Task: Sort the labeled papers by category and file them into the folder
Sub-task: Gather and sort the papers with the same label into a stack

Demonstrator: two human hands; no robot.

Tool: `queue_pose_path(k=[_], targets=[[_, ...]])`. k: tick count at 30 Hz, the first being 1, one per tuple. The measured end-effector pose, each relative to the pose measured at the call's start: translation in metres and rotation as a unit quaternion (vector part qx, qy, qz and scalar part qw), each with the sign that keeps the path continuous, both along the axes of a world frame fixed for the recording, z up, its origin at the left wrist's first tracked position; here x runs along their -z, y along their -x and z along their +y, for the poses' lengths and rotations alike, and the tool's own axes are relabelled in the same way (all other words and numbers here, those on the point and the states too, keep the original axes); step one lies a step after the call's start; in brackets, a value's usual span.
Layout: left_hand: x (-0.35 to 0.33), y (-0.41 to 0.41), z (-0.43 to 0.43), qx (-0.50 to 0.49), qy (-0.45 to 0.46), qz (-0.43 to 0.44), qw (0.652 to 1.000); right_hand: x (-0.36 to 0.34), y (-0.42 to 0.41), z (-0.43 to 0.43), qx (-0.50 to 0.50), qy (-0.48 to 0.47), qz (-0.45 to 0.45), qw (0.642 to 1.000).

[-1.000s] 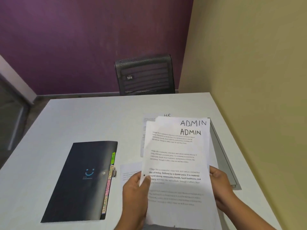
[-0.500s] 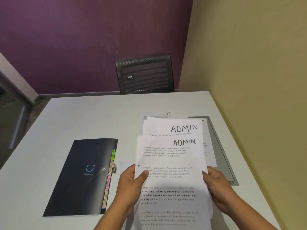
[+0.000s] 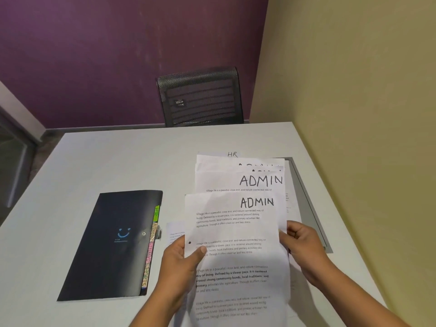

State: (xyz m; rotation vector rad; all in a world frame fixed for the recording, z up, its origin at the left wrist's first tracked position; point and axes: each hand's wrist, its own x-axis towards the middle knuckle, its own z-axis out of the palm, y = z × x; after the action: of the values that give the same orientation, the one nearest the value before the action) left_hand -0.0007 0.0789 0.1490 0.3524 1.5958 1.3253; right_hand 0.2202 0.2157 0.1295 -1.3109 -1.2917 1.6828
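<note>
My left hand (image 3: 182,258) pinches the left edge of a printed sheet labeled ADMIN (image 3: 236,232), thumb on top. At that sheet's right edge, my right hand (image 3: 299,241) grips the papers. Fanned out behind it are more ADMIN sheets (image 3: 238,180), and an HR sheet (image 3: 232,154) peeks out at the back, flat on the table. A closed black expanding folder (image 3: 113,244) with a smiley logo lies to the left. Its colored index tabs (image 3: 152,244) show along its right edge.
A white table (image 3: 118,161) holds everything. A grey tray or clipboard (image 3: 309,204) lies under the papers along the right, close to the beige wall (image 3: 354,114). A black mesh chair (image 3: 200,97) stands beyond the far edge. Another sheet (image 3: 174,232) lies beside the folder.
The front ADMIN sheet has slid down toward me, away from the ones behind, so the stack fans out and more ADMIN labels show. Both hands have kept their hold.
</note>
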Motion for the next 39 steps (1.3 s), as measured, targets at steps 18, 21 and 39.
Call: queue_pose_path(k=[18, 21, 39], targets=[[-0.003, 0.002, 0.001, -0.005, -0.050, -0.016, 0.999, -0.040, 0.013, 0.045, -0.021, -0.007, 0.132, 0.991], [-0.005, 0.002, 0.005, -0.034, -0.085, -0.089, 0.992, -0.026, 0.005, 0.028, -0.087, 0.012, 0.099, 0.991], [-0.003, -0.023, 0.042, 0.047, -0.185, 0.283, 0.940, -0.019, -0.008, 0.000, 0.041, -0.117, -0.090, 0.988]])
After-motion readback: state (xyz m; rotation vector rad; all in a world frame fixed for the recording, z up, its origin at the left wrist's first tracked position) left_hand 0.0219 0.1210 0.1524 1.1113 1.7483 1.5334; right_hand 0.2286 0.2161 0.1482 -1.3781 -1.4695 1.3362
